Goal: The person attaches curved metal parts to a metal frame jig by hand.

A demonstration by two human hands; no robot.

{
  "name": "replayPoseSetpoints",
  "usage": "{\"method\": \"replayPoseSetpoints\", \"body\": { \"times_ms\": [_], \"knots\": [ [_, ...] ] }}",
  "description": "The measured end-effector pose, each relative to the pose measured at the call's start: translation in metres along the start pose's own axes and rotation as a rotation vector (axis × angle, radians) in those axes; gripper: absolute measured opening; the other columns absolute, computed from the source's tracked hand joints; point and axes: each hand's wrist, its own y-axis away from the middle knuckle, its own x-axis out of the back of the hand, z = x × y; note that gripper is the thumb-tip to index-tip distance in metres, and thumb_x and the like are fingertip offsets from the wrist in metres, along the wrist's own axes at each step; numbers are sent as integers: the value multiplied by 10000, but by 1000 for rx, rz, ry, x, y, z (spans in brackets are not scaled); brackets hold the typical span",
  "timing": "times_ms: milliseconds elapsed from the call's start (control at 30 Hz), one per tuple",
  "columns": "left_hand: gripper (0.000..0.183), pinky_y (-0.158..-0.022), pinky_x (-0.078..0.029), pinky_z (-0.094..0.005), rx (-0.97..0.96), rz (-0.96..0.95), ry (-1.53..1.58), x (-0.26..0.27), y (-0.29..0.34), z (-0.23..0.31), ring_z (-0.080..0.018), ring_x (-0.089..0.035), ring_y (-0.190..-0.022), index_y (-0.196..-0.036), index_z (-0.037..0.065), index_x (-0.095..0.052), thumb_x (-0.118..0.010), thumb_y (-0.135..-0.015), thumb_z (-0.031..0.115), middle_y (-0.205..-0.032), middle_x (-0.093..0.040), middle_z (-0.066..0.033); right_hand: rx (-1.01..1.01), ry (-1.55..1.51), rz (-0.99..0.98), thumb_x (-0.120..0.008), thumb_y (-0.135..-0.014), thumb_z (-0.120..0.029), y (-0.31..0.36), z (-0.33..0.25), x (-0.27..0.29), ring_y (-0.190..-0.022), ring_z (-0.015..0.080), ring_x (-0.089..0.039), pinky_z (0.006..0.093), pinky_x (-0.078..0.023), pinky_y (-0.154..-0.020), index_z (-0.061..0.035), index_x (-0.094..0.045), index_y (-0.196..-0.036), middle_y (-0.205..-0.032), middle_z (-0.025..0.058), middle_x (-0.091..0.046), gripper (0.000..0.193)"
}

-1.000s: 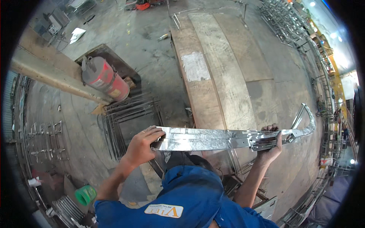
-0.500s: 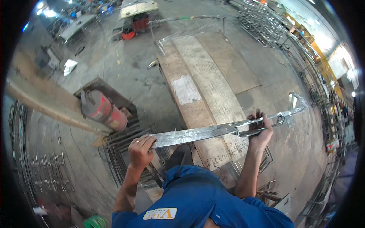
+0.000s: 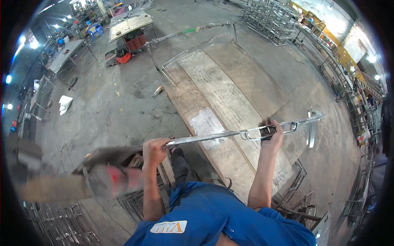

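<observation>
Concrete workshop floor [image 3: 123,102] across whole view, stained and scuffed. Long wooden platform [image 3: 230,82] of worn planks running from upper centre down toward the person, metal edging at the far end, pale patch [image 3: 207,123] on the near plank. Stacked metal frames [image 3: 271,16] at upper right, more frames along the right wall. Table [image 3: 129,22] with a pale top at upper left, red crate [image 3: 123,58] on the floor below it, second table [image 3: 67,55] further left. Blurred red cylinder [image 3: 108,180] at lower left, beside flat wire frames [image 3: 65,225] on the floor.

Blue work shirt [image 3: 217,221] at bottom centre, both bare forearms reaching up from it.

Long shiny metal frame piece [image 3: 213,135] held edge-on in the air above the platform, roughly level, slightly higher at the right. Right end bent into a curved hook [image 3: 310,123] past the right hand. Bracket-like loop section [image 3: 254,132] just left of the right hand.

Left hand [image 3: 155,149] on the left end of the piece, fingers [image 3: 158,142] wrapped tight around it. Right hand [image 3: 271,133] well apart along the piece, fingers [image 3: 267,123] curled over the top edge, clamped on it.
</observation>
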Motion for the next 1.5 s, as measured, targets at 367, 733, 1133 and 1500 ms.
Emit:
{"method": "replayPoseSetpoints", "body": {
  "times_ms": [367,733,1133,1500],
  "knots": [
    [206,-748,-572,-383,-54,-16,179,-30,-318,-286,-273,-735,-849,-895,112,-779,-789,-693,70,-898,-769,-72,35,-21,270,-529,-939,-157,-132,203,-242,-869,353,-699,535,-603,-841,31,-613,-1022,-994,180,-718,222],
    [241,-726,-553,-423,-50,-90,120,-89,-481,-383,-320,-708,-831,-942,129,-752,-716,-723,36,-913,-751,-89,65,35,146,-603,-895,-114,-267,295,-426,-838,350,-705,504,-606,-754,37,-606,-986,-969,186,-709,176],
    [265,-696,-545,-471,109,-238,-65,-214,-555,-439,-372,-697,-805,-1016,96,-742,-771,-752,85,-914,-724,-141,-101,162,145,-649,-867,-101,-496,435,-525,-741,320,-723,472,-621,-647,43,-634,-958,-877,173,-696,171],
    [181,-654,-515,-506,259,-314,-110,-301,-594,-474,-415,-678,-737,-894,51,-745,-804,-820,205,-807,-712,-189,-90,201,239,-699,-775,33,-609,517,-558,-579,312,-681,434,-569,-507,29,-550,-941,-803,146,-653,223]
  ]
}}
